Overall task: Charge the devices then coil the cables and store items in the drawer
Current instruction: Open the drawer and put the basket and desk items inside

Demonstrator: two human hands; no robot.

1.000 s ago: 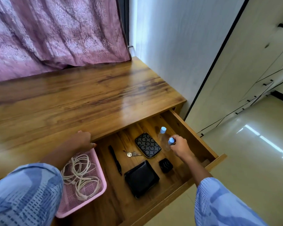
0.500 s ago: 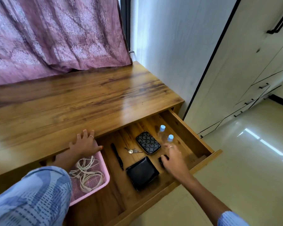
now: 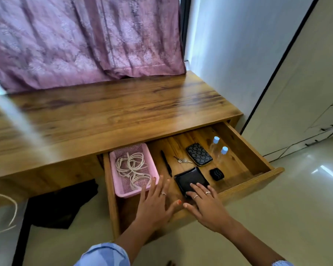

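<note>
Both flat, fingers straight: left hand [image 3: 154, 203] and right hand [image 3: 205, 205] are covering the open wooden drawer's [image 3: 255, 160] front edge, right fingertips hiding the black leather wallet's [image 3: 189, 178] near corner.

drawer [image 3: 257, 162] right end bare; wallet [image 3: 190, 178], basket [image 3: 119, 191] crowd front.

The right hand [image 3: 206, 204] hides the black wallet's [image 3: 190, 178] near corner; the blurred keys [image 3: 182, 160] perhaps number two.

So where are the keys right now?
The keys lie on the open drawer's floor, between the black pen on their left and the patterned pouch on their right.
</note>
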